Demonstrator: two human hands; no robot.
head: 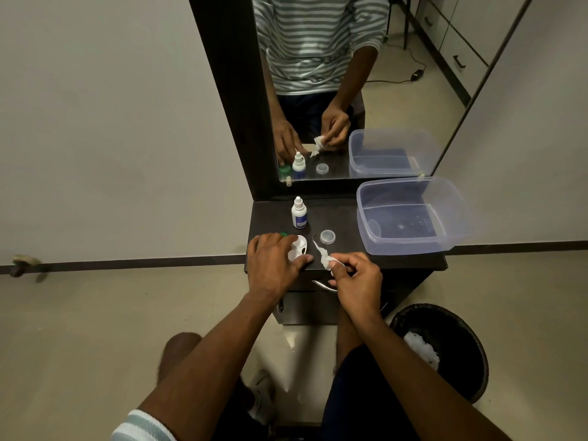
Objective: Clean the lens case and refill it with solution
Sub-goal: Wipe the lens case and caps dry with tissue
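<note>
Clearly mid-wipe: the right hand [356,278] pinches a twisted white tissue [323,254] at the tabletop's front edge, while the left hand [273,265] presses spread fingers on the white plastic lens case [299,245]. Next, I judge, the tissue's tip goes into a well; the white solution bottle [299,213] waits behind.

Bare shelf strip between bottle [298,214] and tub [410,214], seemingly unobstructed

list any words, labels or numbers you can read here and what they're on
No text can be read in this view.
Solution bottle: it carries a blue label, and the print on it is too small and blurred to read.
Its reflection in the mirror: the label is just as illegible.
Lens case, clear cap, clear plastic container: no visible markings.
</note>
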